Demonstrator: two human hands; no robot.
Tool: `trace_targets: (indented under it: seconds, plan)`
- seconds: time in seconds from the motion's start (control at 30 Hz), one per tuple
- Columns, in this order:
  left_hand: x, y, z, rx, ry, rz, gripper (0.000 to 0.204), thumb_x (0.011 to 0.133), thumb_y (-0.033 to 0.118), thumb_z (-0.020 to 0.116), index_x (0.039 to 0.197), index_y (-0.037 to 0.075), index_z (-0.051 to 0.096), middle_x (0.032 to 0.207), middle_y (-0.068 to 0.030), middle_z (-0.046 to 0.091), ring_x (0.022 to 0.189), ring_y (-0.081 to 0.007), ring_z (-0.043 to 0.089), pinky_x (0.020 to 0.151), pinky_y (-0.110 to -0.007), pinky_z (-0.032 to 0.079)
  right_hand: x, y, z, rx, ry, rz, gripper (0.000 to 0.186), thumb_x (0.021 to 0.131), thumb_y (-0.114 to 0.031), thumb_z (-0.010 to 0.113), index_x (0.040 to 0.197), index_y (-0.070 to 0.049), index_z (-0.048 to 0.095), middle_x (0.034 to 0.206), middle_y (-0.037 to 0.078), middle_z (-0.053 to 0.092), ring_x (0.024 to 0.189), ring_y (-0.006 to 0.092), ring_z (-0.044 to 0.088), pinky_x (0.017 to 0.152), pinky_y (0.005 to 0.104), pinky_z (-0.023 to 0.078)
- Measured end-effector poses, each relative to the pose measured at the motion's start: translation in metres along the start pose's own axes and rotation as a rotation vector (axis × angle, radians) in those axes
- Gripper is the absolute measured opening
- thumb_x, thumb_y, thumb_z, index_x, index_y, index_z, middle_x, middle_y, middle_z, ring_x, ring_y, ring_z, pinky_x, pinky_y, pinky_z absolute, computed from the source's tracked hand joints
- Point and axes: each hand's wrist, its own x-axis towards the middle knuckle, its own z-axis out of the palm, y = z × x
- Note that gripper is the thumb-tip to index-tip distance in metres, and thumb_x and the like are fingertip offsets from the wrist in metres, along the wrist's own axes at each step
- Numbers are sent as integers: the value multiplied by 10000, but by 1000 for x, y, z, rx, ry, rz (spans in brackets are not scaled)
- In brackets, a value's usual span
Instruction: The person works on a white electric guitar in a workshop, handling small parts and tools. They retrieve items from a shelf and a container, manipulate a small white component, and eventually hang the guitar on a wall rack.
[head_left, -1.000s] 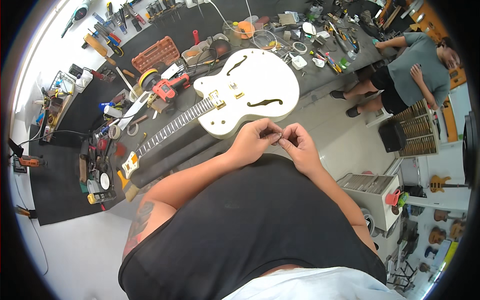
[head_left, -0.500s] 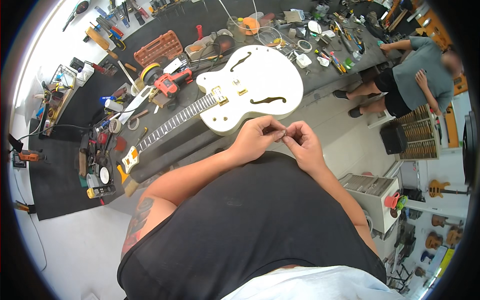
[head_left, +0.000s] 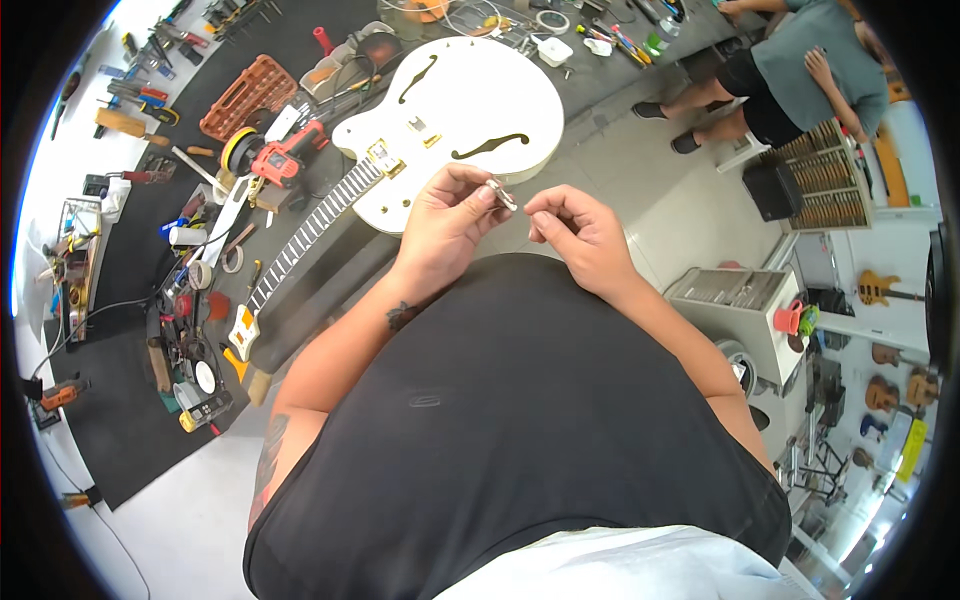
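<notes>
My left hand [head_left: 443, 228] pinches a small shiny metal part [head_left: 503, 196] between thumb and fingers; its exact kind is too small to make out. Just right of it, my right hand [head_left: 585, 245] has its thumb and forefinger pressed together, apart from the metal part. Whatever those fingertips may hold does not show. Beyond both hands, a white hollow-body guitar [head_left: 485, 95] with f-shaped holes and gold hardware lies face up on the dark workbench [head_left: 610, 85]. Its neck [head_left: 315, 225] points toward the near left, without strings that I can see.
A red-and-black power polisher [head_left: 275, 160] and an orange plastic case [head_left: 247, 97] lie left of the guitar. Hand tools, tape rolls and a brush [head_left: 258, 388] crowd the bench's left side. At the right a person [head_left: 800, 80] stands near a white cabinet [head_left: 740, 310].
My hands, together before, are now apart, and the metal part has come into sight in the left one. The view has shifted, so the guitar sits further up and left.
</notes>
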Motion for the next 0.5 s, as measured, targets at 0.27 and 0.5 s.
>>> trace_targets:
  seconds: [0.27,0.5]
  plan:
    - [-2,0,8,140,-2,41,98,1025,12,616,1118,41,629,1097,-59,689,1008,-174,679,906,-348,575,10,3,6,-216,145,-212,172,935,-9,720,1079,-28,627,996,16,640,939,106,599,869,281,510]
    - [-7,3,16,686,17,108,96,999,13,662,1089,-11,637,1045,-57,695,988,-142,681,869,-306,562,6,2,5,-387,152,-223,192,906,-44,705,1082,-36,629,968,94,710,890,214,700,819,342,551]
